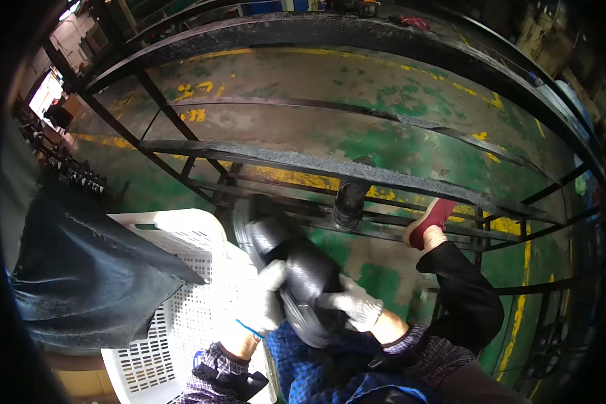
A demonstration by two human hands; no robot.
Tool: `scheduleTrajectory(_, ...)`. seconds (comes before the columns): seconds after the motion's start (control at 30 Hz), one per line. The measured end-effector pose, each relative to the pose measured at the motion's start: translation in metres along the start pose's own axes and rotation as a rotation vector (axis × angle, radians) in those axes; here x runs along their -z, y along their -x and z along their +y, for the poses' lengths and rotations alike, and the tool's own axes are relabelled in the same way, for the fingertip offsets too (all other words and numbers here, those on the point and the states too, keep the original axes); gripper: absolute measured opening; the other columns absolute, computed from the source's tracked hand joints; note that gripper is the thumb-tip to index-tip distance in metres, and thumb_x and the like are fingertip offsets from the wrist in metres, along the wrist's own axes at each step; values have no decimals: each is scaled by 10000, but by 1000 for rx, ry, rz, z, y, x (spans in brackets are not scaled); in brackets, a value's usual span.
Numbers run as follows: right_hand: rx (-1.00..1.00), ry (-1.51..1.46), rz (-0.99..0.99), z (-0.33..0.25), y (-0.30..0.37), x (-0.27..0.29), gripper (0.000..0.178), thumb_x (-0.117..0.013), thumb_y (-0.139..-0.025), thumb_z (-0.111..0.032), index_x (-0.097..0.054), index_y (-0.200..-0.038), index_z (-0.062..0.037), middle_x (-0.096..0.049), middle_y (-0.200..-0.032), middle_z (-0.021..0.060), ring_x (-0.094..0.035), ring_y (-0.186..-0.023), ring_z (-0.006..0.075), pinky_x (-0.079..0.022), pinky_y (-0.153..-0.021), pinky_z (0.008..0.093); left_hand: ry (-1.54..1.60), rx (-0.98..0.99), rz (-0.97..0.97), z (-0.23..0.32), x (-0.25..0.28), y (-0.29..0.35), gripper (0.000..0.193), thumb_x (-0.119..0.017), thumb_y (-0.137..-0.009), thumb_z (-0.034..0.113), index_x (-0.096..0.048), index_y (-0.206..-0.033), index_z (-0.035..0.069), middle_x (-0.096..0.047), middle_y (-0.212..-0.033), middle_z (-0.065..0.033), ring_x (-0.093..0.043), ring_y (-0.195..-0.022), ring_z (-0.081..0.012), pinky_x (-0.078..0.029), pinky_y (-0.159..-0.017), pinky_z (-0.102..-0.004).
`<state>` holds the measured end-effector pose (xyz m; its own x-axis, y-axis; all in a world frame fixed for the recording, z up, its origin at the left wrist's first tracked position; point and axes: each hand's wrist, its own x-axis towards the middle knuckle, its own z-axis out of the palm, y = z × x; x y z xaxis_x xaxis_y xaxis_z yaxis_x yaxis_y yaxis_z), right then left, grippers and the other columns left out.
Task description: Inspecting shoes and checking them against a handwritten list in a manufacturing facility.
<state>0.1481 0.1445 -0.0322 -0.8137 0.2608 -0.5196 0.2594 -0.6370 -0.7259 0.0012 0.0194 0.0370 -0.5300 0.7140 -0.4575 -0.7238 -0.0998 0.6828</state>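
Note:
My left hand point(268, 299), in a white knit glove, is closed on the near left side of a black slide sandal point(313, 273) with a ribbed strap. Closed on the same dark footwear from the right is my right hand point(354, 303), gloved alike. A second black sandal point(269, 236) lies against it farther up and left; motion blurs its edge, and I cannot tell which fingers bear it. Both hang above my lap, beside a white perforated plastic basket point(172, 236). Another black shoe point(349, 202) rests on the lower bars of the rack just ahead.
A black metal rack point(330, 163) with padded bars spans the view ahead. Dark cloth point(87, 269) drapes over the basket's left side. My red shoe point(429, 221) is by the rack's lower bars. Green floor point(377, 276) with worn yellow lines lies beneath. Several dark shoes point(67, 168) stand far left.

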Motion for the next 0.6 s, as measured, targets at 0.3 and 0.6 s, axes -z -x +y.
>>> scheduleTrajectory(0.3,335,-259,890,57,-110,168,337,-701,-903,-86,-605,-1221,-29,-677,-1117,68,-628,-989,199,-500,-912,360,-1759,-676,111,59,43,57,924,-761,-805,356,-326,-1489,-88,-376,-1499,-348,-338,-1411,-518,-273,-1164,-554)
scheduleTrajectory(0.6,124,262,813,5,-201,264,600,-709,-909,-283,-491,-1405,-26,-607,-1338,137,-596,-1169,252,-466,-964,373,-2204,-361,213,95,29,69,642,-659,-883,330,-497,-1397,-19,-543,-1351,-293,-528,-1227,-468,-371,-1080,-564)
